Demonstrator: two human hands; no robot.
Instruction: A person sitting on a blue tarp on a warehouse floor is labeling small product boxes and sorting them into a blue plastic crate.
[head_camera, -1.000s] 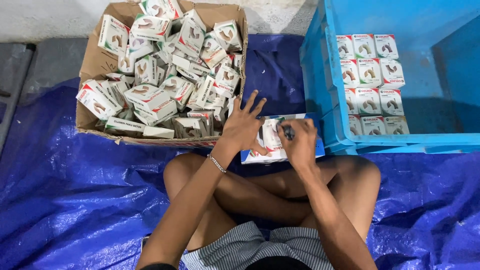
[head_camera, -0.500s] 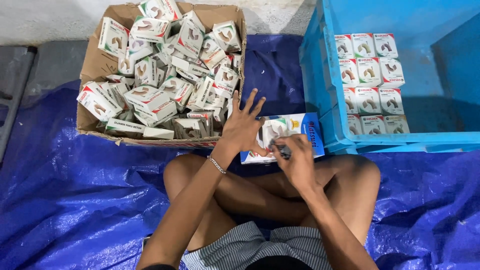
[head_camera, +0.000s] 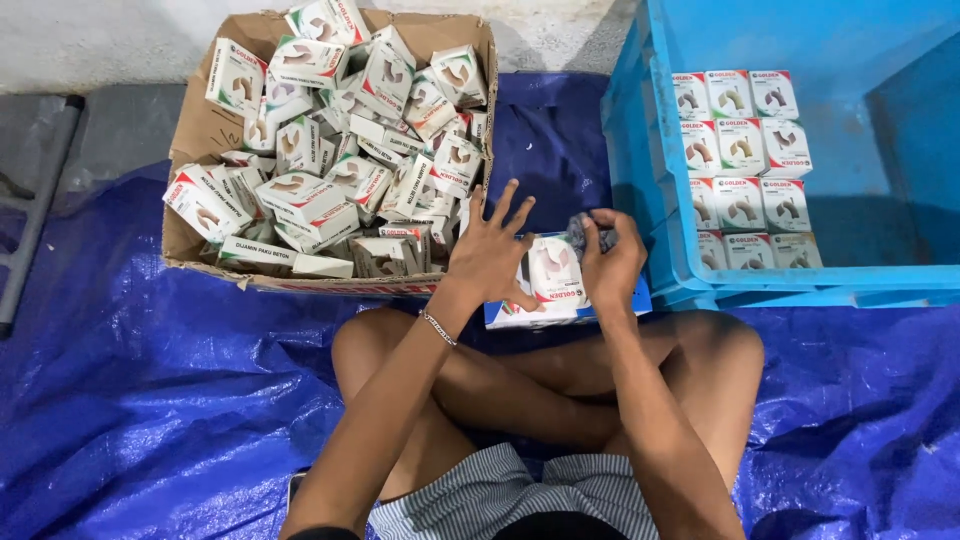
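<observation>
My left hand (head_camera: 492, 250) steadies a small white carton (head_camera: 556, 276) from its left side, thumb against it and fingers fanned out. My right hand (head_camera: 612, 262) is at the carton's top right, fingertips pinched on a small grey piece (head_camera: 580, 230) at the carton's upper end. The carton rests on a flat blue-and-white box (head_camera: 520, 316) lying in front of my crossed legs. A thin bracelet is on my left wrist.
An open cardboard box (head_camera: 200, 130) at the upper left is piled with several loose white cartons. A blue plastic crate (head_camera: 640, 150) at the right holds neat rows of the same cartons (head_camera: 740, 160). A blue tarp (head_camera: 150, 400) covers the floor.
My right hand dropped to the carton's lower edge, then rose to its top right, where it now pinches the grey piece. My left hand has stayed on the carton.
</observation>
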